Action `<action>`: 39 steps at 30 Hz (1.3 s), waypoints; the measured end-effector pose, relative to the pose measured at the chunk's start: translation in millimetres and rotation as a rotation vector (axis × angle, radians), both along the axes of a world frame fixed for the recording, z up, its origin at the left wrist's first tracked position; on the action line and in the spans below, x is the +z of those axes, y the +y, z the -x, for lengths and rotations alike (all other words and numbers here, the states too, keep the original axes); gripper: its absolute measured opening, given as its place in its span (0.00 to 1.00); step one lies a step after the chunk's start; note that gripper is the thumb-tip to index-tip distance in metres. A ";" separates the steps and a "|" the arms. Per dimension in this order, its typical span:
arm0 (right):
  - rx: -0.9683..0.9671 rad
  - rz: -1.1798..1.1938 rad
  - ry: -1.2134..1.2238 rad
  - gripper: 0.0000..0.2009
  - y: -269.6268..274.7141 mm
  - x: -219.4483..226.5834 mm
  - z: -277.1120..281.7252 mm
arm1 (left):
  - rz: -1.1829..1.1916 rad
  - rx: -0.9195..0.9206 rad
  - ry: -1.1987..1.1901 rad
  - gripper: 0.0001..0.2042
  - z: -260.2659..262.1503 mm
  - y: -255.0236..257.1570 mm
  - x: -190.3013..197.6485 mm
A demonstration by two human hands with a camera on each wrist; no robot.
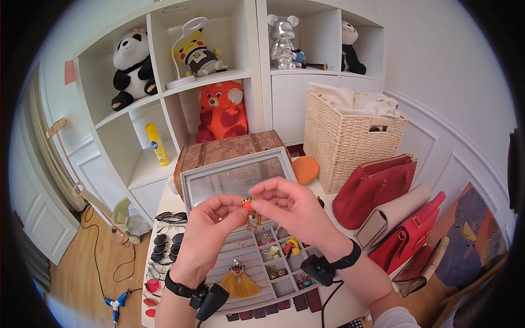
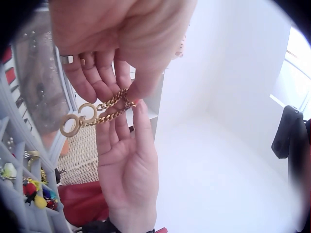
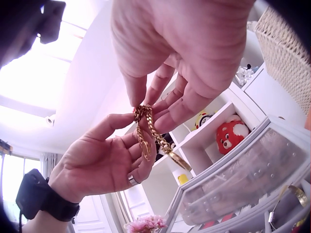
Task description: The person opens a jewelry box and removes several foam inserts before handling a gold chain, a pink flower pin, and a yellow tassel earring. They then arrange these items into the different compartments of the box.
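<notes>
A gold chain (image 2: 111, 116) with a flat ring at each dangling end hangs between both hands, above the jewellery box (image 1: 240, 262). My left hand (image 1: 206, 224) pinches its gathered upper part between thumb and fingers. From the other side, my right hand (image 1: 292, 210) pinches the same spot, its fingertips meeting the left ones. A small red piece (image 1: 247, 205) shows between the thumbs. Below lies a brooch-like ornament with a yellow tassel (image 1: 240, 283) on the box's ridged padding. Small compartments to its right hold several trinkets, among them a yellow and red one (image 1: 292, 246).
The box's glazed lid (image 1: 238, 177) stands raised against a patterned trunk (image 1: 229, 150). Sunglasses (image 1: 159, 246) line the table's left side. Handbags (image 1: 374, 188) and a woven basket (image 1: 350, 147) stand at right. Shelves with plush toys (image 1: 221, 112) rise behind.
</notes>
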State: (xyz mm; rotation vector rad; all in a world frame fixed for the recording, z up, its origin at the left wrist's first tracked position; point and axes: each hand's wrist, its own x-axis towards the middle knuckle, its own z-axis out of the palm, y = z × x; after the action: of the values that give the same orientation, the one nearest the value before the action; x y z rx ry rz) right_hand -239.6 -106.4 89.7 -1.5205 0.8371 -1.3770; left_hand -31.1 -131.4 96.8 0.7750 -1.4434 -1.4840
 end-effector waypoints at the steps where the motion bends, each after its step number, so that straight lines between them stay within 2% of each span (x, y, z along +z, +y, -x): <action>1: 0.000 0.000 0.000 0.12 -0.3 -0.8 -0.6 | -0.022 -0.004 0.019 0.11 0.4 0.3 0.5; 4: -0.009 0.038 0.045 0.14 -0.9 -2.7 -1.5 | -0.019 -0.002 0.035 0.12 0.9 -0.9 -2.2; 6: -0.009 -0.021 0.010 0.14 -0.3 -2.0 -1.2 | 0.007 0.003 0.030 0.12 1.6 -1.8 -5.4; 11: -0.025 0.017 0.081 0.14 0.8 -1.2 3.5 | 0.174 0.023 -0.127 0.10 1.7 1.7 -3.8; 14: -0.017 0.054 0.172 0.16 3.8 2.3 10.3 | 0.036 -0.040 -0.140 0.10 -2.2 3.5 5.8; 15: -0.002 0.047 0.235 0.17 4.9 4.9 11.9 | 0.036 -0.041 -0.140 0.10 -3.1 2.4 4.6; 19: -0.018 -0.001 0.226 0.18 8.5 11.5 11.9 | 0.071 -0.080 -0.163 0.12 -5.3 -0.8 2.3; 23: -0.045 -0.006 0.233 0.15 7.4 9.9 12.2 | 0.169 -0.081 -0.214 0.11 -5.1 -3.6 -2.1; 25: -0.036 0.016 0.246 0.14 5.0 5.7 12.4 | 0.134 -0.083 -0.188 0.12 -5.5 -4.0 -1.4; 27: 0.022 0.039 0.087 0.13 3.0 3.6 11.7 | 0.099 -0.085 -0.162 0.12 -5.8 -4.0 -1.3; 32: 0.068 -0.020 0.005 0.13 2.4 5.6 9.7 | 0.013 -0.101 0.052 0.11 -4.3 -4.0 -4.5; 35: 0.066 -0.049 -0.008 0.13 5.4 8.4 6.3 | 0.085 -0.029 0.007 0.11 -3.0 -1.5 -3.8; 39: 0.060 -0.068 -0.005 0.13 2.8 4.7 6.8 | 0.131 -0.027 -0.071 0.11 -3.6 -2.1 -1.1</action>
State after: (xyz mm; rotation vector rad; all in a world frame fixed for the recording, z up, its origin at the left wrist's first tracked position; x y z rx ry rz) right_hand -246.4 -103.6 94.5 -1.4775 0.8206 -1.2964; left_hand -27.5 -133.6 95.8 0.7361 -1.5934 -1.3788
